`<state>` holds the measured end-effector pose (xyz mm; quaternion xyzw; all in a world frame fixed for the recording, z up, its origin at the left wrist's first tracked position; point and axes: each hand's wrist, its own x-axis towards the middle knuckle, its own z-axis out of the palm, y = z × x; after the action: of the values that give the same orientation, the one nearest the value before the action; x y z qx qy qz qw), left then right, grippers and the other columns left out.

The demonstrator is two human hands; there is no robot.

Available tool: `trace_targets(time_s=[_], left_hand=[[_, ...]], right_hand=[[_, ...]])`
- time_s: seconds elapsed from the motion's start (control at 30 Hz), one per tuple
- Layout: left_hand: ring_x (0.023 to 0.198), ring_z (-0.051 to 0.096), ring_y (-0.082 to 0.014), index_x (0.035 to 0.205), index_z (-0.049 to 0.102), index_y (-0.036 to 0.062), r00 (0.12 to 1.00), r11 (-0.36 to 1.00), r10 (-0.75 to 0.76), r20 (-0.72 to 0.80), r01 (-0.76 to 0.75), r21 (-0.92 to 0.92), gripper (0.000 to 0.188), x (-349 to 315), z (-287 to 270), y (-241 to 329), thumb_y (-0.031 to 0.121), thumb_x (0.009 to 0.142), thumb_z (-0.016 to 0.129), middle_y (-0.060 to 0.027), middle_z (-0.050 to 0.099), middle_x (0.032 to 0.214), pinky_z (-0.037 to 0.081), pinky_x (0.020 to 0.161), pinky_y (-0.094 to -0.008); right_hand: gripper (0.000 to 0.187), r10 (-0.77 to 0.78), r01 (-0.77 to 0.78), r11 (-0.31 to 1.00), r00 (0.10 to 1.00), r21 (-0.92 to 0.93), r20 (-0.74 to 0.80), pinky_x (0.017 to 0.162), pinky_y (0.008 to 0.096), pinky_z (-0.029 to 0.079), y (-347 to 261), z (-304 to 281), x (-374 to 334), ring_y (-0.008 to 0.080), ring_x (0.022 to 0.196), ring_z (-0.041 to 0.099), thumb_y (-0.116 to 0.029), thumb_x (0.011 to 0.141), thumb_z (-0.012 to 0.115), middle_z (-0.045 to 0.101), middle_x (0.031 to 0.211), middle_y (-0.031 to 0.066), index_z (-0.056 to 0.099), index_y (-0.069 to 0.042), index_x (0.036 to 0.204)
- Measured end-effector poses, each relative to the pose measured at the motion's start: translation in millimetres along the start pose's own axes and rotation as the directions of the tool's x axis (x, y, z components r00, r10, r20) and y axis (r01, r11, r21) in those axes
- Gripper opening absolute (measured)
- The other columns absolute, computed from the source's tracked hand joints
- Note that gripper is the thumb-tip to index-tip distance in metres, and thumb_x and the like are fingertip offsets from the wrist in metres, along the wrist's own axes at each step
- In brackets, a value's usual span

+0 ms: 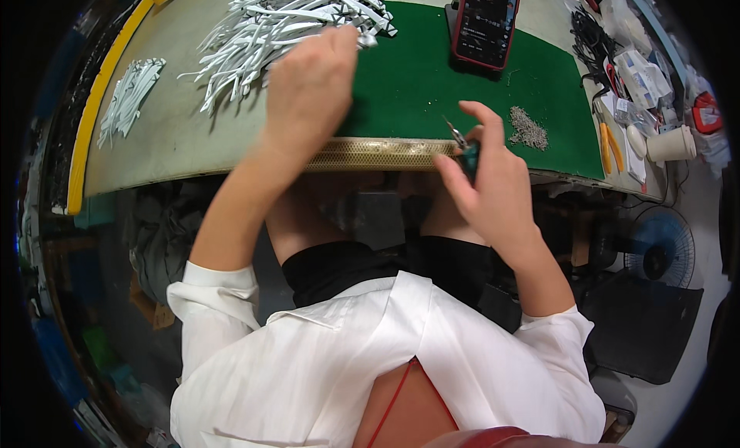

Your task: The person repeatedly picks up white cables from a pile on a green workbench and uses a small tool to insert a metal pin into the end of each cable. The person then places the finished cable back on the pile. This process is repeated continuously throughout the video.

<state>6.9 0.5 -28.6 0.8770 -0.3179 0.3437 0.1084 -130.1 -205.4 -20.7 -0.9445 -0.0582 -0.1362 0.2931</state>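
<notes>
My left hand (308, 82) is over the near right edge of a large heap of white strips (262, 39) with dark ends. Its fingers are curled closed and partly turned from view, so whatever they hold cannot be made out. Close to the front edge of the table, my right hand (497, 178) grips small cutting pliers (469, 156) by the dark green handle. Their metal tip (456, 132) points up and to the left, with the index finger raised beside it. Below lies a green mat (408, 78), with a gold patterned strip (378, 155) along the table edge.
A smaller bundle of white strips (131, 97) lies at the left. A phone (484, 24) with a red case stands at the back. Right of my right hand sits a pile of tiny grey bits (528, 129). Orange-handled pliers (611, 147) and a white cup (671, 145) are farther right.
</notes>
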Motion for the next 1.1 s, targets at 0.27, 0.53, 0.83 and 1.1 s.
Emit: trace_targets(time_s=[0.27,0.53,0.83,1.1], left_hand=[[0.093,0.063,-0.027,0.09,0.058,0.0059,0.971,0.98,0.073,0.228,-0.112,0.165,0.008,3.8,27.6,-44.2,0.013,0.088,0.061,-0.0066,0.06,0.094,0.056,0.071,-0.0417],[0.088,0.065,-0.0291,0.091,0.058,0.0056,0.963,0.994,0.081,0.259,-0.097,0.049,0.013,-2.9,28.4,-45.4,0.016,0.086,0.065,-0.0081,0.061,0.092,0.055,0.07,-0.0418],[0.082,0.067,-0.0341,0.092,0.059,0.0058,0.965,0.999,0.008,0.261,-0.022,0.047,0.016,-1.2,31.8,-43.7,0.018,0.086,0.067,-0.0102,0.065,0.092,0.054,0.068,-0.0459],[0.08,0.065,-0.0375,0.097,0.062,0.0085,0.976,0.999,-0.03,0.214,0.036,-0.023,0.014,0.5,27.8,-45.9,0.02,0.09,0.066,-0.0129,0.067,0.087,0.05,0.068,-0.0462]], right_hand=[[0.047,0.283,-0.284,0.959,0.959,0.008,0.03,0.072,0.0403,0.051,50.8,-61.9,-5.3,0.0355,0.078,0.066,-0.013,0.085,0.064,0.064,0.096,0.0207,0.046,-0.004,0.127],[0.029,0.12,-0.05,0.971,0.948,-0.235,0.295,0.083,0.0426,0.05,75.0,-80.9,-1.3,0.0348,0.096,0.063,-0.011,0.087,0.059,0.063,0.103,0.0153,0.054,-0.007,0.115],[0.027,0.106,-0.026,0.963,0.951,-0.266,0.291,0.083,0.0441,0.05,78.7,-77.4,2.3,0.037,0.095,0.062,-0.011,0.087,0.058,0.063,0.102,0.0171,0.054,-0.006,0.113],[0.027,0.122,-0.038,0.959,0.95,-0.282,0.288,0.083,0.0439,0.049,78.3,-74.2,4.7,0.0364,0.096,0.062,-0.012,0.087,0.059,0.064,0.101,0.0173,0.054,-0.006,0.113]])
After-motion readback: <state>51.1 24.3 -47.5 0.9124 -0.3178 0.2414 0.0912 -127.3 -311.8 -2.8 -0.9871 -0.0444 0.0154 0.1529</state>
